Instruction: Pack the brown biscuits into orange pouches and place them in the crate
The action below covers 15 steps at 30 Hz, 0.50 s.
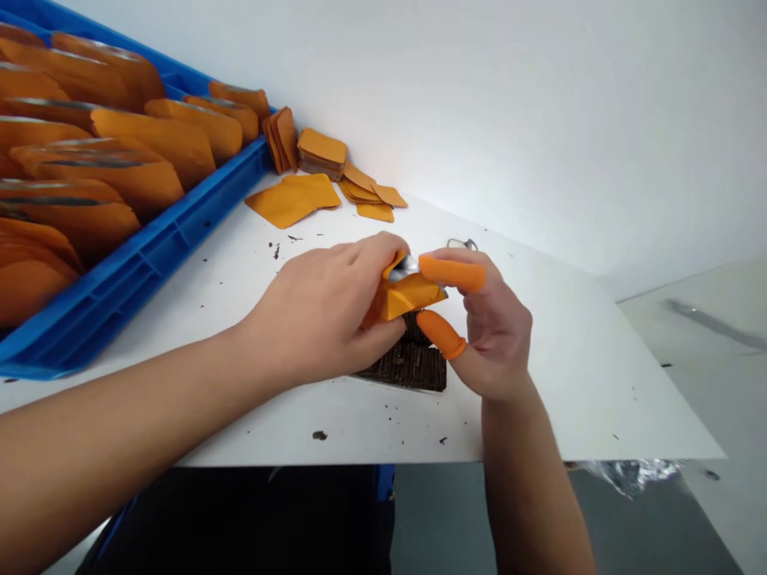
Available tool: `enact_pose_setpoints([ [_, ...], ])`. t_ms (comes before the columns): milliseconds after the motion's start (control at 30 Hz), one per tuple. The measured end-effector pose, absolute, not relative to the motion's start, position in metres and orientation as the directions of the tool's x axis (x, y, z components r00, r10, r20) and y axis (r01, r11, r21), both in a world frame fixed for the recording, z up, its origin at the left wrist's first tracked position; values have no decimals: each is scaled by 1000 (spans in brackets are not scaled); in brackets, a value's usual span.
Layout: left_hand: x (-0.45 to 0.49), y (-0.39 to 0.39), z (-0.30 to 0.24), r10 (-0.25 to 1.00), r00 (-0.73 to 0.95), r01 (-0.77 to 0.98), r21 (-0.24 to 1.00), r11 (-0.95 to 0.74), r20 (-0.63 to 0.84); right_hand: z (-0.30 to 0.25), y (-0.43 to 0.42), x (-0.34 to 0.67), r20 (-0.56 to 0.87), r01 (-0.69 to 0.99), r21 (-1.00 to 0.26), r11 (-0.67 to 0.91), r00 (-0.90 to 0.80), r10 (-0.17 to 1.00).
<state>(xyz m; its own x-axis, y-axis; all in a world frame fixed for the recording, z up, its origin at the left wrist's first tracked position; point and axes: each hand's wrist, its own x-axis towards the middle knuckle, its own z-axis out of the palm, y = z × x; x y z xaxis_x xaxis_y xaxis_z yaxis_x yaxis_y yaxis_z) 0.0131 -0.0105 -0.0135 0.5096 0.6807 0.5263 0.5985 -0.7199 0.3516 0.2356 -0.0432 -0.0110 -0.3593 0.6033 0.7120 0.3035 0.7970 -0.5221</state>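
Fingers of the left hand and the rubber-capped thumb and forefinger of the right hand pinch a folded orange sheet between them. Just under the fingertips a dark block lies on the white table. Beyond them lie loose orange pieces, and to their left is a blue crate.

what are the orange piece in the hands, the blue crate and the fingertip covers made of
Orange piece, held by left hand and right hand: likely thin matte paper or film, it creases; a silvery glint at its top. Blue crate: rigid moulded plastic, ribbed wall, slight sheen. Fingertip covers: probably latex or rubber, smooth, skin-tight.
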Motion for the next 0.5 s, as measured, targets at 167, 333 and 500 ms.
enact_pose_setpoints([
  [167, 12, -12, -12, 699, 518, 608, 361, -707, 494, -11, -46, 234, 796, 449, -338, 827, -332, 506],
  [333, 9, -13, -8, 714, 543, 600, 391, -698, 441, -9, -45, 233, 817, 504, -278, 818, -324, 477],
  [500, 10, -15, -11, 681, 533, 576, 375, -727, 502, -9, -48, 234, 800, 462, -361, 810, -294, 524],
])
